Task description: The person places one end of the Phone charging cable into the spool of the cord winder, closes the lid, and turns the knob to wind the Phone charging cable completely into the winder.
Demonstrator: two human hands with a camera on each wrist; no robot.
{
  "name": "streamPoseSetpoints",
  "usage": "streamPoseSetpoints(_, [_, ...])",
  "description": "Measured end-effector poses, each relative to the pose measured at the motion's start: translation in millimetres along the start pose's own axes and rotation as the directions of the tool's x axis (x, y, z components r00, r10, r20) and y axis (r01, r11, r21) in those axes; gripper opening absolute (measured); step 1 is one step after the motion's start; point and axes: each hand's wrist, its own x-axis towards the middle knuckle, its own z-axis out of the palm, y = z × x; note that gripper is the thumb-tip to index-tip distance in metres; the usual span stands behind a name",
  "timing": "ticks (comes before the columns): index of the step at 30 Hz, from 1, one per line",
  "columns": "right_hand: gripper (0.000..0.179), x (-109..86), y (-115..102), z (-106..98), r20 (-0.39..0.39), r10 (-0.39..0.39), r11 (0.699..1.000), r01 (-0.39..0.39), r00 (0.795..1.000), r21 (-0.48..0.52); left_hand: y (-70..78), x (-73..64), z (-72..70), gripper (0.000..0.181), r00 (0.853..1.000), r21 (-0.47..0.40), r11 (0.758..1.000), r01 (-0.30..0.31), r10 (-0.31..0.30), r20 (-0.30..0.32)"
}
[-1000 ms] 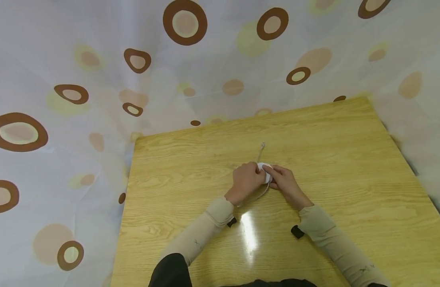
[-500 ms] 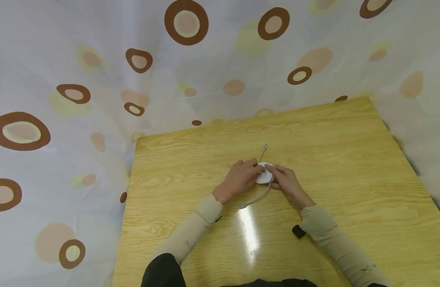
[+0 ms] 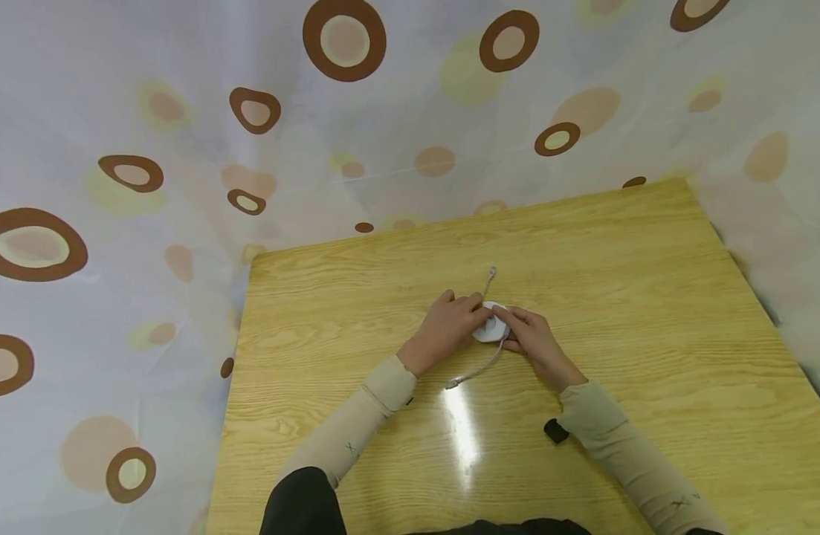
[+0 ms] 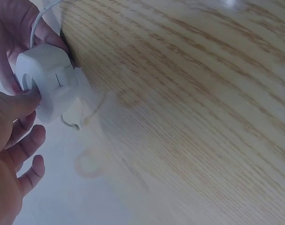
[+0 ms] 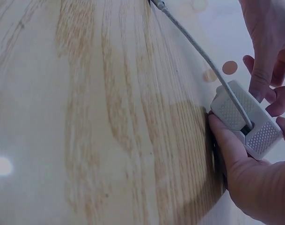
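Note:
A white, many-sided cable winder (image 3: 488,335) lies between both hands, above the table's middle. My right hand (image 3: 540,345) grips its right side, with thumb on the face and fingers behind. A digit of my left hand (image 3: 443,331) presses into the round recess on its face; in the left wrist view the other left fingers (image 4: 32,140) hang loosely curled off the case. A pale cable (image 5: 198,49) leaves a slot in the ridged side wall. One plug end (image 3: 453,384) hangs toward me, and another (image 3: 492,273) sticks out on the far side.
A wood-grain table (image 3: 329,297) spreads beneath the hands. A white curtain-like sheet (image 3: 396,96) with brown and yellow spots stands behind it and on the left and right. Small black pieces (image 3: 555,431) show beside the wrists. A light reflection gleams near the front.
My left hand has shifted left and its fist has loosened, uncovering more of the winder's face and the near plug end. The right hand keeps its hold in nearly the same place.

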Motion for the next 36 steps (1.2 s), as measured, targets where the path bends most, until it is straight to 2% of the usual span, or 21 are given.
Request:
streamPoseSetpoints(8, [0.07,0.3,0.6,0.5,-0.011,0.001,1.0,-0.001,1.0,0.002,-1.2,0.7,-0.2,0.019,1.0,0.024,1.0,0.009,-0.008,-0.017])
streamPoseSetpoints(12, [0.07,0.2,0.9,1.2,-0.029,0.013,1.0,-0.012,0.999,0.019,-2.5,1.7,1.9,0.021,0.999,0.031,0.999,-0.007,0.008,-0.044])
streamPoseSetpoints(15, [0.07,0.1,1.1,1.9,-0.043,0.019,0.999,-0.018,0.999,0.03,-1.2,1.3,5.3,0.023,0.998,0.005,1.0,0.001,0.0,-0.069])
streamPoseSetpoints(21, [0.069,-0.3,0.9,2.5,-0.045,0.016,0.999,-0.014,0.999,0.038,12.6,0.9,15.0,0.024,0.991,-0.044,0.996,0.077,-0.081,-0.105])
streamPoseSetpoints(23, [0.068,-0.6,0.5,2.8,-0.05,0.011,0.999,-0.009,0.999,0.043,18.7,3.2,15.3,0.026,0.987,-0.048,0.991,0.122,-0.127,-0.102])
streamPoseSetpoints(25, [0.066,-0.6,0.6,3.0,-0.056,0.007,0.999,-0.004,0.998,0.051,24.3,6.3,12.4,0.029,0.977,-0.08,0.978,0.191,-0.197,-0.077])
streamPoseSetpoints(27, [0.064,-0.5,0.9,3.2,-0.062,0.006,0.998,-0.002,0.998,0.056,29.0,9.6,9.9,0.034,0.96,-0.129,0.954,0.271,-0.277,-0.034])
streamPoseSetpoints(29, [0.061,0.1,1.9,2.9,-0.061,0.007,0.998,-0.003,0.998,0.059,32.6,12.5,6.8,0.04,0.931,-0.188,0.913,0.362,-0.363,0.035])
streamPoseSetpoints(30, [0.06,0.4,2.4,2.9,-0.06,0.008,0.998,-0.004,0.998,0.06,34.0,13.8,5.3,0.043,0.913,-0.218,0.887,0.408,-0.401,0.074])
streamPoseSetpoints(33, [0.06,1.4,4.3,2.8,-0.046,0.005,0.999,-0.003,0.999,0.049,37.3,17.1,0.9,0.049,0.846,-0.295,0.793,0.533,-0.501,0.184])
streamPoseSetpoints(35, [0.063,2.1,5.2,3.0,-0.041,0.002,0.999,0.0,0.999,0.042,38.5,18.8,-1.2,0.05,0.801,-0.334,0.728,0.598,-0.545,0.248])
streamPoseSetpoints(36, [0.064,2.2,5.6,3.2,-0.042,0.002,0.999,0.0,0.999,0.041,38.7,19.2,-2.0,0.05,0.785,-0.349,0.703,0.62,-0.558,0.27])
